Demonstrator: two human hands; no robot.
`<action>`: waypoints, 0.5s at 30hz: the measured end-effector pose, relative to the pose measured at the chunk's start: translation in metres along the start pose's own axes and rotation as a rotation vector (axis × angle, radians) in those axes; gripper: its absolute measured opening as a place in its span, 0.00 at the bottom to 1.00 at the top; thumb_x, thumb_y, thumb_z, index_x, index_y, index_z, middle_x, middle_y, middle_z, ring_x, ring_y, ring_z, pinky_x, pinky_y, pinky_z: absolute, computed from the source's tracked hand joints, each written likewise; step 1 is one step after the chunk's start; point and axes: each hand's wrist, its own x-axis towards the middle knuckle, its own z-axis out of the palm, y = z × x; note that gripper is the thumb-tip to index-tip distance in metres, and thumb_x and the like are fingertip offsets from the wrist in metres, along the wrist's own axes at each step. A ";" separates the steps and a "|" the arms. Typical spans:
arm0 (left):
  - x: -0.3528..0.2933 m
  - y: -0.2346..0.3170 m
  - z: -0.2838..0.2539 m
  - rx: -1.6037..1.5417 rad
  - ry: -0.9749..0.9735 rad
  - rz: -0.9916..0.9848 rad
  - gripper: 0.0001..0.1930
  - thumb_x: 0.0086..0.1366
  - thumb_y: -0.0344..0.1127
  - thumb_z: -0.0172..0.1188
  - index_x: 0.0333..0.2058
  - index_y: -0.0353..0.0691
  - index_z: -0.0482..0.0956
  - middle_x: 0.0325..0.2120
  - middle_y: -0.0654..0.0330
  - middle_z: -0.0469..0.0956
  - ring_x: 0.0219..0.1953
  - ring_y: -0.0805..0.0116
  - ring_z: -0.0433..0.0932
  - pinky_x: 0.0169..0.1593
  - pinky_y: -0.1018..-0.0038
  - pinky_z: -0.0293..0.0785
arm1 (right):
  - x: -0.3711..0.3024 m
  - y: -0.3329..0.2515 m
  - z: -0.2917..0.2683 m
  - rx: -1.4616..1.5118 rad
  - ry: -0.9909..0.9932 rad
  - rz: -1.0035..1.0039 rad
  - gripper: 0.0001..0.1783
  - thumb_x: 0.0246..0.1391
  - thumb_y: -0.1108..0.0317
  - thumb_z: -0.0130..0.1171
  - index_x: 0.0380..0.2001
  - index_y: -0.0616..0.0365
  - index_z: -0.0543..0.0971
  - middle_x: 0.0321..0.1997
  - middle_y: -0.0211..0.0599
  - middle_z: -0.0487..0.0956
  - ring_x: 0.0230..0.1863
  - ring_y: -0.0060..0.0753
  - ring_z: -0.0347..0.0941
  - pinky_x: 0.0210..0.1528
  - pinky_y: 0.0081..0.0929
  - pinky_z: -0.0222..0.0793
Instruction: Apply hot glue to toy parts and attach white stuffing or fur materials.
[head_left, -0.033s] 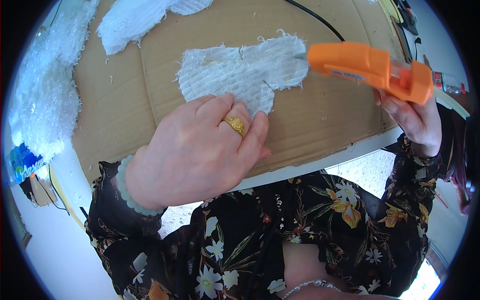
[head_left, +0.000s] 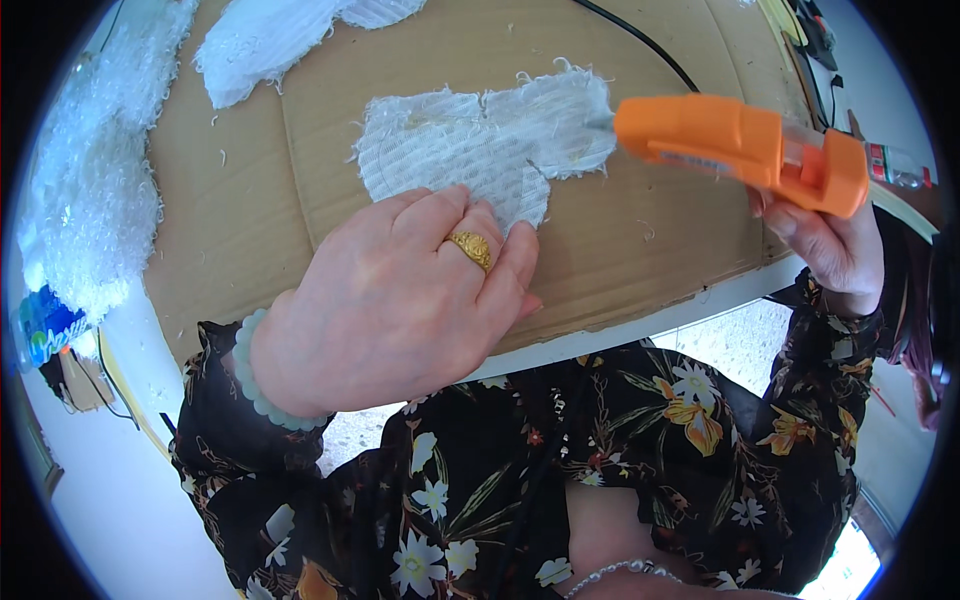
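Observation:
A piece of white textured fabric with frayed edges lies on the cardboard in front of me. My left hand, wearing a gold ring, holds its near edge down, fingers bent over it and close together; the fingertips partly hide that edge. In my right hand is an orange glue gun, gripped at the handle. Its nozzle points left at the fabric's right end, slightly blurred; whether it touches the cloth I cannot tell. A faint yellowish patch shows on that end of the fabric.
The brown cardboard sheet covers the white table. Another white fabric piece lies at the far left, beside a heap of shiny white fluffy material. A black cord crosses the far side. A plastic bottle lies at the right.
The glue gun has come slightly nearer to me, its nozzle a little lower along the fabric's right end. My left hand and the fabric have stayed in place.

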 end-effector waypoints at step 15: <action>-0.001 -0.001 -0.002 -0.008 -0.030 -0.001 0.21 0.45 0.37 0.69 0.39 0.35 0.79 0.33 0.55 0.77 0.37 0.58 0.79 0.37 0.68 0.78 | 0.001 0.004 -0.002 -0.107 -0.071 -0.105 0.24 0.52 0.70 0.60 0.51 0.68 0.70 0.42 0.36 0.71 0.37 0.24 0.69 0.41 0.20 0.65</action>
